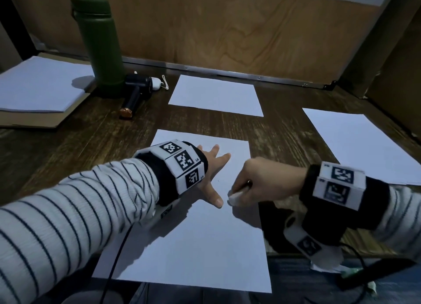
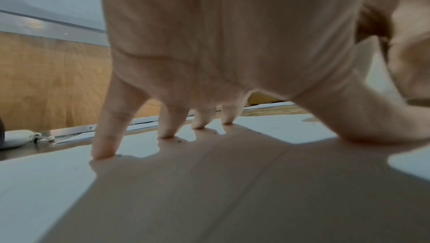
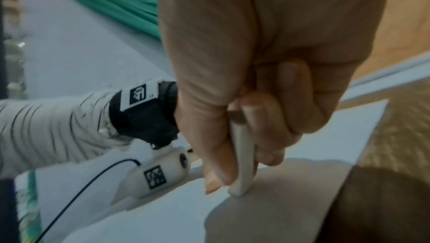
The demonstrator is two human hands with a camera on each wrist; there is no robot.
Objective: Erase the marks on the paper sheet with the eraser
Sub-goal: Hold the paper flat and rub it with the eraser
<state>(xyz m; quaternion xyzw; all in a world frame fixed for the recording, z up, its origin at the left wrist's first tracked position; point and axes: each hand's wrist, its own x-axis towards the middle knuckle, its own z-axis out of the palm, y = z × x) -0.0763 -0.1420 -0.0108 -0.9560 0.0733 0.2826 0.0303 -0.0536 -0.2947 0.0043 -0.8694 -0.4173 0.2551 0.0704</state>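
Mostly hidden in the right hand [image 1: 262, 180], eraser [image 1: 234, 198] meets sheet [image 1: 193, 246].

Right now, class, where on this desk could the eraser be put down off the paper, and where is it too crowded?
Bare wood lies between the near sheet and far sheet, and left of the near sheet, below the cardboard. A strip also runs between the near sheet and right sheet. It is crowded by the bottle, the black tool and the paper stack.
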